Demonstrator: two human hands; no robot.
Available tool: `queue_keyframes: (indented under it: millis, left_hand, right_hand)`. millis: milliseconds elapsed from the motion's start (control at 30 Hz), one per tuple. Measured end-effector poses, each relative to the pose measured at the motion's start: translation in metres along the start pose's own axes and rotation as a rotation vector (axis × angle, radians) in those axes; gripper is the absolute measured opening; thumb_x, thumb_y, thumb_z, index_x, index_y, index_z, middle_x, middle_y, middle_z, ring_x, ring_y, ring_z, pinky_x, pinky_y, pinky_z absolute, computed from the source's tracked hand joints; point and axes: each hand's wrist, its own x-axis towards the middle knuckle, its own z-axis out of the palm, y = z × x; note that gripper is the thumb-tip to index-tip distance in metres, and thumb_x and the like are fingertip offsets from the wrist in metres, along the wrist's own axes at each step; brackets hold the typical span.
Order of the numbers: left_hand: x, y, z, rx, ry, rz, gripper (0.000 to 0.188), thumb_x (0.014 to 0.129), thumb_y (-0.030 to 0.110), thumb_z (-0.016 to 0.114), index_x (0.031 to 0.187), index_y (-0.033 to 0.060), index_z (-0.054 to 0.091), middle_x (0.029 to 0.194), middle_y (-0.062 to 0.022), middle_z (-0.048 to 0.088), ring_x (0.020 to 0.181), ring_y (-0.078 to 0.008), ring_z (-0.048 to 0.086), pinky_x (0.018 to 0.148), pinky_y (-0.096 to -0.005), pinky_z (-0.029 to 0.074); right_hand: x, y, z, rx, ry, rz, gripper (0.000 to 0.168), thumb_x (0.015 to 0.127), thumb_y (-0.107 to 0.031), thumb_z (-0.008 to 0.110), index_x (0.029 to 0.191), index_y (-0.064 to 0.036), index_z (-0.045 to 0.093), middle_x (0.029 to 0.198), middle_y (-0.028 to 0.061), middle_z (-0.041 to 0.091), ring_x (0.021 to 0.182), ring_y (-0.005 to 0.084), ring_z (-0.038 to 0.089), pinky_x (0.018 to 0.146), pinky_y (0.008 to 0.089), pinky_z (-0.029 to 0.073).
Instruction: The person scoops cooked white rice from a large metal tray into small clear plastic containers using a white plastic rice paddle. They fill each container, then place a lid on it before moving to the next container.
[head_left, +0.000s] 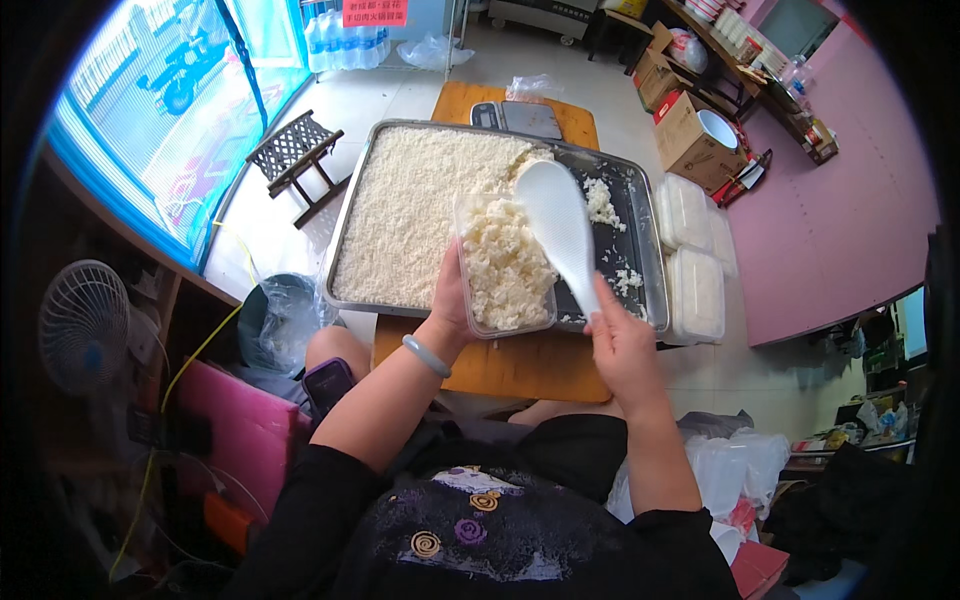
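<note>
My left hand (450, 296) grips the left side of a clear plastic food container (480, 330). Cooked white rice (504, 274) is heaped loosely inside it. In my right hand (624, 349) is the handle of a white rice paddle (553, 214), whose broad blade lies over the container's upper right corner. Both are above a large metal tray (645, 247). A thick, level layer of rice (412, 202) covers the tray's left and middle. Its dark bottom shows on the right, with a few clumps of rice (602, 204) stuck there.
Under the tray stands a wooden table (487, 367). Beyond the tray lies a digital scale (529, 118). Lidded containers of rice (697, 292) are stacked to the right. A lined bin (277, 322) and a fan (86, 326) are at left; bagged clear containers (724, 469) sit at lower right.
</note>
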Motion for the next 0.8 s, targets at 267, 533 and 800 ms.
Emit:
queue_keyframes:
  millis: [267, 533, 800]
  left_hand:
    - [-0.002, 0.003, 0.006, -0.091, 0.025, -0.003, 0.063, 0.092, 0.052, 0.027, 0.134, 0.0063, 0.038, 0.125, -0.0167, 0.051, 0.109, -0.033, 0.055, 0.092, -0.0491, 0.046]
    - [-0.002, 0.002, 0.002, -0.055, 0.034, -0.07, 0.06, 0.092, 0.05, 0.03, 0.131, 0.0066, 0.041, 0.124, -0.0153, 0.052, 0.108, -0.0305, 0.055, 0.09, -0.0482, 0.047]
    - [0.003, -0.004, -0.01, -0.038, 0.051, -0.086, 0.061, 0.091, 0.051, 0.03, 0.132, 0.0063, 0.04, 0.124, -0.0161, 0.052, 0.108, -0.0318, 0.055, 0.091, -0.0486, 0.046]
  right_hand:
    - [-0.013, 0.015, -0.017, 0.52, 0.015, 0.544, 0.041, 0.094, -0.007, 0.041, 0.135, -0.011, 0.043, 0.07, 0.0022, 0.055, 0.048, 0.0036, 0.043, 0.045, 0.0199, 0.04]
    - [-0.009, 0.047, 0.006, 0.148, -0.003, 0.407, 0.043, 0.093, -0.007, 0.041, 0.137, -0.012, 0.041, 0.07, 0.0014, 0.053, 0.047, 0.0035, 0.041, 0.045, 0.0201, 0.04]
    - [-0.019, 0.019, 0.0, 0.382, -0.027, 0.369, 0.042, 0.095, -0.011, 0.042, 0.137, -0.01, 0.04, 0.071, 0.0025, 0.056, 0.049, 0.0033, 0.043, 0.046, 0.0178, 0.04]
